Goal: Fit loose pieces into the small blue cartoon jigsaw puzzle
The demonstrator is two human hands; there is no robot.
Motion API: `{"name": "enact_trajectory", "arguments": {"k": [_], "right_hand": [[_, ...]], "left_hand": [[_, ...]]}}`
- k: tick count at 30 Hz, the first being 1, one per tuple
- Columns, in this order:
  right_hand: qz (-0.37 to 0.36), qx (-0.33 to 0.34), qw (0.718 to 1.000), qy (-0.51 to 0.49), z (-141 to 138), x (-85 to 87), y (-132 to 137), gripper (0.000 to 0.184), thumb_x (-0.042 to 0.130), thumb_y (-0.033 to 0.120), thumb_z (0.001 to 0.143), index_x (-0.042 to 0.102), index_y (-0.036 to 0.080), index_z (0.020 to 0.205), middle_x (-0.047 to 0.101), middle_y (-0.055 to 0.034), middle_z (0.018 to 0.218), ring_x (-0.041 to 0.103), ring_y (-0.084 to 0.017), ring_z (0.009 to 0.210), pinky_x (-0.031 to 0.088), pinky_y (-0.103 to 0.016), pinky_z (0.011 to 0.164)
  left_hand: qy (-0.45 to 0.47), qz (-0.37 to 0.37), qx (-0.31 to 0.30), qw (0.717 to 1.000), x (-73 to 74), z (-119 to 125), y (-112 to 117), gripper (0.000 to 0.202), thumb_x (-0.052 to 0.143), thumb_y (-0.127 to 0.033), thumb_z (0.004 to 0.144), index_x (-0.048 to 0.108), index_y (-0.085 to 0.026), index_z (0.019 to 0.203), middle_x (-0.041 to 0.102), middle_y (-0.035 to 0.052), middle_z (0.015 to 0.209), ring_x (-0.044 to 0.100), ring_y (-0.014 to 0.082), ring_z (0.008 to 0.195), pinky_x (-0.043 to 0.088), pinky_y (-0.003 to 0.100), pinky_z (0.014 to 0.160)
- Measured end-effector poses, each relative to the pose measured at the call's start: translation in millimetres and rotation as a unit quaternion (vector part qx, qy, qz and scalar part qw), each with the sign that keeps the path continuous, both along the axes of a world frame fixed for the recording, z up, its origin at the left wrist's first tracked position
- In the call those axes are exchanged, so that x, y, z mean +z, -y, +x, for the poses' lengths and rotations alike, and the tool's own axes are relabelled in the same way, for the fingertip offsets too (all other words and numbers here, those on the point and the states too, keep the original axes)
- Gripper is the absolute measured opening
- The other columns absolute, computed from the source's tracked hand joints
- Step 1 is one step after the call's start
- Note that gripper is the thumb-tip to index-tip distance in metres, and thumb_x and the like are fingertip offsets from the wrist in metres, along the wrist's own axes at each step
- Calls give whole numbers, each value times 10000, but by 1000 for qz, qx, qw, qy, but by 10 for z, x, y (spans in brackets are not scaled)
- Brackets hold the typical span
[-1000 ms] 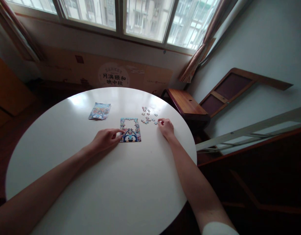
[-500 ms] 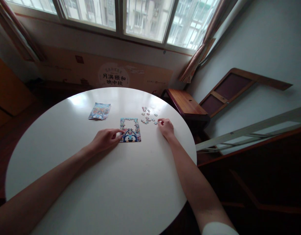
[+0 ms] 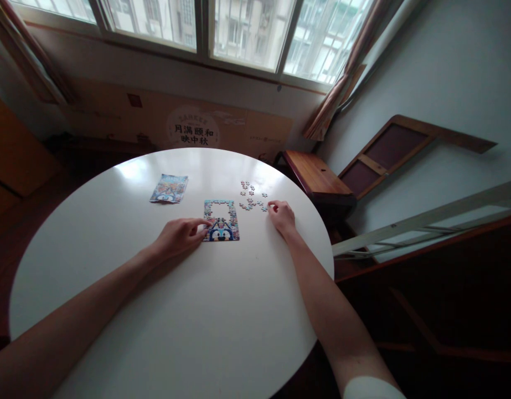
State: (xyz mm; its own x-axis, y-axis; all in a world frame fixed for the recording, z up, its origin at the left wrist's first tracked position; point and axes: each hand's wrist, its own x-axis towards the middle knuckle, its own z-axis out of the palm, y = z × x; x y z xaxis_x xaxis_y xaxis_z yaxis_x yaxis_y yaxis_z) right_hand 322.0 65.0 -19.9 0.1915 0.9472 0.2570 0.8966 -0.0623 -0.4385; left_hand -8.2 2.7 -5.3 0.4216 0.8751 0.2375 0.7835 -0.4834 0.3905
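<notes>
A small colourful jigsaw puzzle (image 3: 221, 220) lies on the round white table (image 3: 172, 288), with a bare gap in its upper middle. My left hand (image 3: 179, 236) rests beside its left edge, fingers curled, the fingertips touching the puzzle's border. Several loose puzzle pieces (image 3: 250, 195) are scattered to the right of the puzzle. My right hand (image 3: 282, 217) lies at the near edge of that scatter, its thumb and forefinger pinched on a loose piece too small to see clearly.
A colourful printed packet (image 3: 169, 188) lies on the table's far left. A wooden chair (image 3: 321, 180) stands right of the table, with a wooden frame leaning on the wall. Windows and a cardboard box lie beyond the table's far edge.
</notes>
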Motion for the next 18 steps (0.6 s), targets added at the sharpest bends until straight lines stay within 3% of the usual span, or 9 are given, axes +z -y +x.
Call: {"name": "enact_trajectory", "arguments": {"k": [18], "right_hand": [[4, -2, 1000, -3, 10, -20, -8, 244, 532, 251, 872, 720, 228, 1026, 638, -56, 939, 602, -172, 848, 440, -302, 872]], "left_hand": [[-10, -11, 5, 1000, 28, 8, 11, 351, 508, -418, 882, 713, -272, 1127, 601, -21, 633, 516, 111, 546, 295, 214, 544]]}}
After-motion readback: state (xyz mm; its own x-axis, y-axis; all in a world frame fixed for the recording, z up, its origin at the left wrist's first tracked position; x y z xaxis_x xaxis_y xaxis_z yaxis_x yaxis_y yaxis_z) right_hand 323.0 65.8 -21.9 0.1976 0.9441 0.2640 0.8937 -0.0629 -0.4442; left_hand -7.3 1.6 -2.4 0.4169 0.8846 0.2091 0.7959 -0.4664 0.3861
